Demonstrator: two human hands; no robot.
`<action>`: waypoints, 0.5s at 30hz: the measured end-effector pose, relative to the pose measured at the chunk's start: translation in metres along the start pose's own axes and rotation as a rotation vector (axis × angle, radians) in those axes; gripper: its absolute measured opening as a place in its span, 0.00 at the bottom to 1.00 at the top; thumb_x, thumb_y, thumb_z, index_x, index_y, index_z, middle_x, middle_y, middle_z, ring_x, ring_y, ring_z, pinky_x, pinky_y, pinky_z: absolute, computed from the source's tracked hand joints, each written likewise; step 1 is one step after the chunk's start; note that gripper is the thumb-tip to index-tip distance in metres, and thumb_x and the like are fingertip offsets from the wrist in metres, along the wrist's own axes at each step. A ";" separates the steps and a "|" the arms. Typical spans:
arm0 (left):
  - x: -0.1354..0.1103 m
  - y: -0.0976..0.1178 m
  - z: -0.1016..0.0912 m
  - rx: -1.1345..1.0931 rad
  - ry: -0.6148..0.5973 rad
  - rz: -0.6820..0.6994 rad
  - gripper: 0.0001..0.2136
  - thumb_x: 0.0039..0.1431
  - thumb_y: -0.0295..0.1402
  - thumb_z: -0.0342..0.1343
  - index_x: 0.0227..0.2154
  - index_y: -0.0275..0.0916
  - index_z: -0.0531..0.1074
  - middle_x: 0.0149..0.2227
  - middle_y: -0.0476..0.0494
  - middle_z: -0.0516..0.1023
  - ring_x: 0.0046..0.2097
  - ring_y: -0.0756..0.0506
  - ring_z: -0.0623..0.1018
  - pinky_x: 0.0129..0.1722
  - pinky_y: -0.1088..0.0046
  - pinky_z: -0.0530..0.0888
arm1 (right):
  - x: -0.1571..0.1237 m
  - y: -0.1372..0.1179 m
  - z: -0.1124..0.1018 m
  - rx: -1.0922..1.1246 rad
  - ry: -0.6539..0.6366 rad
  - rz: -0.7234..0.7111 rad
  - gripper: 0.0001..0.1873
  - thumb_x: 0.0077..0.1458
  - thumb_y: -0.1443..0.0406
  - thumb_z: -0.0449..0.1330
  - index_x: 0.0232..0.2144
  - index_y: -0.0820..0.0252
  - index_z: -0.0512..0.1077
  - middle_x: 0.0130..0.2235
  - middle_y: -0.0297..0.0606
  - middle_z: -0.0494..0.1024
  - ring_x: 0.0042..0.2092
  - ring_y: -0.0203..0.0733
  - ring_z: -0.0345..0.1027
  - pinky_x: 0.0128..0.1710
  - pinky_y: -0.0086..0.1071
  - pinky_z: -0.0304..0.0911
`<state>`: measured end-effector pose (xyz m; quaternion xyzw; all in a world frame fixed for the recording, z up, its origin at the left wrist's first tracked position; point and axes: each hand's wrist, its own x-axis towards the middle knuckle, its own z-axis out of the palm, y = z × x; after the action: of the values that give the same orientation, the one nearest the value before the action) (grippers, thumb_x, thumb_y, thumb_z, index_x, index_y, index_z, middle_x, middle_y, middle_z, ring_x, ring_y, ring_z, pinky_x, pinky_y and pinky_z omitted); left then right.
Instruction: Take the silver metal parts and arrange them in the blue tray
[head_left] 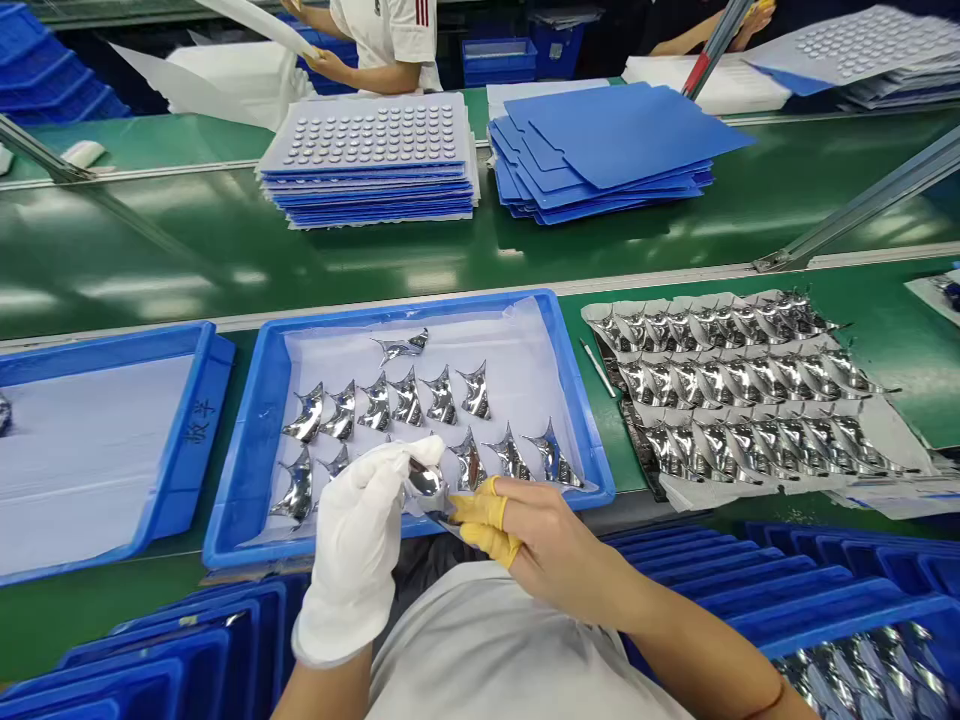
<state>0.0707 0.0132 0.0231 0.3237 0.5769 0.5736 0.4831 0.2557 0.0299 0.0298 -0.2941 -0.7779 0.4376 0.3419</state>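
Note:
Between my two hands, over the near edge of a blue tray (225, 470), is a shiny chrome part (427, 482) with pointed corners. My left hand (361, 540), in a white cloth glove, pinches its upper left side. At its lower right, my right hand (536, 530) grips it, with yellow finger cots on several fingers. Inside the tray, similar chrome parts (406, 400) lie in loose rows on white paper (495, 335). One part (400, 346) lies apart near the far side. The hands hide some parts in the near row.
Rows of chrome parts (735, 375) lie on paper to the right, beside a thin pen-like tool (598, 368). Another blue tray (191, 440) stands left. Stacked blue sheets (622, 150) lie beyond; stacked trays (720, 575) flank me. A person (390, 45) works across the line.

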 end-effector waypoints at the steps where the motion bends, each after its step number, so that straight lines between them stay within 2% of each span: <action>1: -0.001 0.000 0.000 0.025 0.008 -0.003 0.12 0.57 0.43 0.62 0.35 0.41 0.83 0.37 0.43 0.84 0.39 0.42 0.81 0.43 0.66 0.78 | 0.000 0.000 0.000 0.037 0.018 0.005 0.14 0.68 0.65 0.53 0.42 0.65 0.78 0.32 0.42 0.78 0.32 0.38 0.68 0.32 0.30 0.67; 4: -0.001 0.000 -0.002 0.121 0.002 0.008 0.16 0.61 0.47 0.57 0.36 0.41 0.83 0.35 0.44 0.83 0.39 0.42 0.81 0.47 0.65 0.77 | 0.001 0.000 0.001 0.140 0.061 0.051 0.12 0.67 0.65 0.54 0.44 0.62 0.77 0.35 0.41 0.80 0.34 0.37 0.72 0.34 0.29 0.69; 10: 0.003 -0.001 -0.006 0.233 -0.030 0.038 0.17 0.60 0.50 0.57 0.33 0.42 0.81 0.35 0.43 0.83 0.41 0.42 0.80 0.50 0.67 0.76 | 0.003 0.000 -0.002 0.266 0.048 0.153 0.09 0.64 0.68 0.58 0.40 0.62 0.79 0.35 0.39 0.82 0.35 0.36 0.73 0.37 0.29 0.68; 15: 0.001 -0.011 -0.011 0.271 -0.027 0.052 0.17 0.61 0.50 0.56 0.36 0.42 0.81 0.37 0.45 0.83 0.43 0.41 0.80 0.52 0.66 0.76 | 0.005 0.002 -0.004 0.353 0.033 0.250 0.09 0.61 0.68 0.59 0.38 0.62 0.79 0.34 0.38 0.82 0.33 0.35 0.72 0.33 0.27 0.66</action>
<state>0.0621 0.0094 0.0110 0.4087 0.6336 0.4985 0.4277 0.2558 0.0364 0.0306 -0.3311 -0.6409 0.6011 0.3438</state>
